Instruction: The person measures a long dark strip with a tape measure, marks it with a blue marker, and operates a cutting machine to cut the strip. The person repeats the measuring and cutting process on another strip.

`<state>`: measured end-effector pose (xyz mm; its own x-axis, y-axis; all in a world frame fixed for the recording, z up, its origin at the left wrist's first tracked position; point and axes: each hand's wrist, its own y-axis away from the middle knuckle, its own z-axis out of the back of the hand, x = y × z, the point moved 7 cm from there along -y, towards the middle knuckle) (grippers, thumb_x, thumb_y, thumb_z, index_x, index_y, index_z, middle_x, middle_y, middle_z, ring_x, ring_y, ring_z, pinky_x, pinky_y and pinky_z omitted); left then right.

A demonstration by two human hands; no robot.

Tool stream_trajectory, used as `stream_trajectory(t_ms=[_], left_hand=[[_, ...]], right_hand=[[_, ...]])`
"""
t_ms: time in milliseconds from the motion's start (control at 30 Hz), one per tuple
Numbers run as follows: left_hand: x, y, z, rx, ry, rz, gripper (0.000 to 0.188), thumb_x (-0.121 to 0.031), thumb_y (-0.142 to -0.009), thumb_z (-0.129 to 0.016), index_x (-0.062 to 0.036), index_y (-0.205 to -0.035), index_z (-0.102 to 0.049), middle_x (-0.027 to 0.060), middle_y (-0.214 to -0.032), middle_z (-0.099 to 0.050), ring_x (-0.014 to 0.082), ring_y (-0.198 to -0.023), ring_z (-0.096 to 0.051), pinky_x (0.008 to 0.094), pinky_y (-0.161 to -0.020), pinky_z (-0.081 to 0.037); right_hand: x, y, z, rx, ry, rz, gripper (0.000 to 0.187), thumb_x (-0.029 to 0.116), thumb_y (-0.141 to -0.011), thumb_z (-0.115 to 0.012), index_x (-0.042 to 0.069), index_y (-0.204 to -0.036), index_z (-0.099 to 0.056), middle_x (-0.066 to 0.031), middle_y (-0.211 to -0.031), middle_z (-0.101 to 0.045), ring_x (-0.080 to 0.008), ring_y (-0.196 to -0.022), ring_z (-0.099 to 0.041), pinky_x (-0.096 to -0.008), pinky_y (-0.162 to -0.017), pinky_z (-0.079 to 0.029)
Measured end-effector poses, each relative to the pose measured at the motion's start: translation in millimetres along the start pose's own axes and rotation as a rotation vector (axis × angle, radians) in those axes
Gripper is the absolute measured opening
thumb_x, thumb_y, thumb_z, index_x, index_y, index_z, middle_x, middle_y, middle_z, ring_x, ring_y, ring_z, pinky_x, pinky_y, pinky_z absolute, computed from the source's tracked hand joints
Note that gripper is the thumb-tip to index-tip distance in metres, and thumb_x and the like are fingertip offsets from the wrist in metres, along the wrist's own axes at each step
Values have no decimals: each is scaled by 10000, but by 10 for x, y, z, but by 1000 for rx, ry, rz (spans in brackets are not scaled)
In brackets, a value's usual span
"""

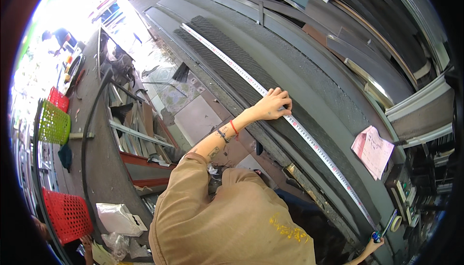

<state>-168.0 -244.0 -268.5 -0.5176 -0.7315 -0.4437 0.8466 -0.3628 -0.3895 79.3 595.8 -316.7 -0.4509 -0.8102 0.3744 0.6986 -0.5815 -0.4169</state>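
Observation:
A white tape measure blade (232,64) runs diagonally along a long, dark, ribbed strip (261,66) on the grey workbench (309,71). My left hand (275,103) is closed over the middle of the blade, fingers curled and pressing down on the strip. It wears a red cord and a dark bracelet at the wrist. At the lower right, my right hand (373,246) grips the blue tape measure case (376,237) at the blade's near end. A slim blue-and-silver tool (389,220) sticks up beside that hand; I cannot tell whether it is held.
Pink written paper (373,150) lies right of the strip, and a tape roll (396,223) sits near my right hand. Long profiles (357,57) fill the rack beyond. At left are red (66,215) and green baskets (53,124) and another person's hand (87,246).

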Motion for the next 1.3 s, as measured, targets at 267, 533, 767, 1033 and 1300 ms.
stream_trajectory(t_ms=[267, 533, 767, 1033, 1300], left_hand=[[-3, -14, -9, 59, -27, -15, 181, -301, -852, -633, -121, -852, -618, 39, -893, -489, 238, -907, -426, 362, -831, -338], [-24, -12, -12, 43, -19, 0, 165, -285, -823, -661, -126, -831, -615, 34, -892, -500, 231, -903, -430, 360, -812, -333], [-70, -31, 62, 23, 17, 41, 179, -305, -796, -691, -141, -807, -621, 33, -895, -527, 242, -913, -443, 378, -832, -328], [-40, -69, -9, 39, 21, 66, 192, -254, -762, -722, -84, -784, -636, 23, -881, -535, 226, -887, -447, 367, -826, -321], [-103, -84, -39, 85, -35, 90, 166, -208, -784, -697, -76, -802, -598, 28, -900, -527, 243, -900, -440, 365, -837, -317]], right_hand=[[267, 307, 189, -25, -14, -80, 524, 367, -819, -724, 81, -1161, -448, -129, -1089, -523, -272, -948, -502, -348, -856, -416], [243, 300, 278, 10, -16, -120, 560, 398, -798, -740, 79, -1164, -460, -128, -1087, -542, -258, -950, -517, -352, -862, -419], [221, 307, 129, 32, -129, -52, 664, 327, -802, -752, -46, -1245, -426, -195, -1219, -476, -274, -1143, -448, -347, -1027, -321], [566, 581, 263, -78, -175, -77, 652, 361, -762, -788, 9, -1195, -450, -147, -1121, -519, -254, -1059, -489, -323, -968, -363], [775, 622, 304, -69, -183, -139, 610, 358, -781, -769, 29, -1187, -454, -137, -1105, -532, -247, -1019, -509, -325, -948, -376]])
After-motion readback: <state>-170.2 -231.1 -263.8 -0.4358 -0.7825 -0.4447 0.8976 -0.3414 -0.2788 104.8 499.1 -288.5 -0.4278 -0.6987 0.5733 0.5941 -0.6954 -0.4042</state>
